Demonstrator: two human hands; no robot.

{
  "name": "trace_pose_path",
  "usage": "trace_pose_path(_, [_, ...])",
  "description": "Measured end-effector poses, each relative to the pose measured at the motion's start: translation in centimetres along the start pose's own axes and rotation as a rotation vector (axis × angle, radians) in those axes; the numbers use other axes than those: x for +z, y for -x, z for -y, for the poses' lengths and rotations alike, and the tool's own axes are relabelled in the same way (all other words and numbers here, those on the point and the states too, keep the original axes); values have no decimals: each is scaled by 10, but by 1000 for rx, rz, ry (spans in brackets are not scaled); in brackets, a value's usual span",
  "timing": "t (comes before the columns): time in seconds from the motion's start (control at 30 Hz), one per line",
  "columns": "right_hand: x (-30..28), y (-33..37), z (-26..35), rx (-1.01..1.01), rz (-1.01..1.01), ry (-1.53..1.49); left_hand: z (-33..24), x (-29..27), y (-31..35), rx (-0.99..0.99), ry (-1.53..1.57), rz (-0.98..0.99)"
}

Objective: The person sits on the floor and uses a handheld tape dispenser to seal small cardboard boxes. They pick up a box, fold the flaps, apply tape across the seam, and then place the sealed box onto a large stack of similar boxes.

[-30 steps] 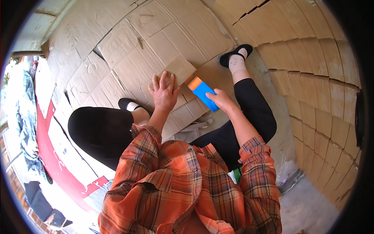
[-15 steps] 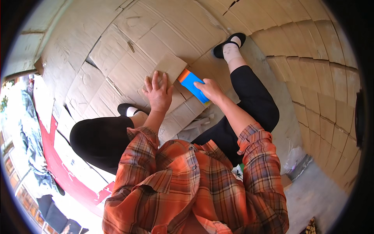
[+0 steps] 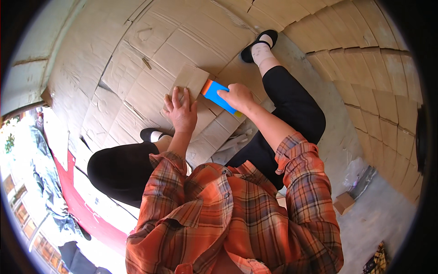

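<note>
My left hand (image 3: 183,114) lies with its fingers spread over the near left edge of a small flat brown cardboard box or piece (image 3: 190,78). A flat blue thing (image 3: 215,95) with an orange end and a bit of yellow at its near end is held in my right hand (image 3: 237,97). The thumb rests on top of it, and the other fingers are mostly hidden beneath. Its orange end meets the right edge of the cardboard piece; I cannot tell whether it goes inside or only touches. Flattened cardboard sheets (image 3: 182,45) lie underneath.
Stacked brown cardboard pieces (image 3: 365,68) form a wall on the right. Narrow cardboard scraps (image 3: 235,140) lie between my legs. Clear plastic (image 3: 354,172) and a small cardboard box (image 3: 344,202) sit at lower right, with a yellow-black patterned cloth (image 3: 378,260) farther down. A red panel (image 3: 86,201) stands left.
Both hands, the cardboard piece and the blue thing appear slightly further left and up as the view shifts. The blue thing is turned a little flatter. Each hand keeps its place on its object.
</note>
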State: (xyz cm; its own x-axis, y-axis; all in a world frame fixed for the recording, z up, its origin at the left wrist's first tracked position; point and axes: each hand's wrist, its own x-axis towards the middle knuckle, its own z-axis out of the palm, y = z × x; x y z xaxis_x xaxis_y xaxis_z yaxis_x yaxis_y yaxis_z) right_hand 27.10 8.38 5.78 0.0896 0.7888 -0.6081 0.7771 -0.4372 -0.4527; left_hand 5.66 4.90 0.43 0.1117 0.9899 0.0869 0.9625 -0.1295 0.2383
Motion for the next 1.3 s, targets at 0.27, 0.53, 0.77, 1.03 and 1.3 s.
trace_pose_path(0.27, [-13,-6,5,38,103,-192,1,4,-1,18,-13,-38])
trace_pose_path(0.53, [10,-17,19,89,131,77,-9,-1,11,19,-6,11])
trace_pose_path(0.77, [8,-9,28,89,221,261,-4,-2,4,19,60,-40])
trace_pose_path(1.03, [9,17,25,-72,225,189,-18,-20,-6,-178,188,26])
trace_pose_path(1.3, [16,5,36,-148,245,115,-16,-15,-8,-146,48,144])
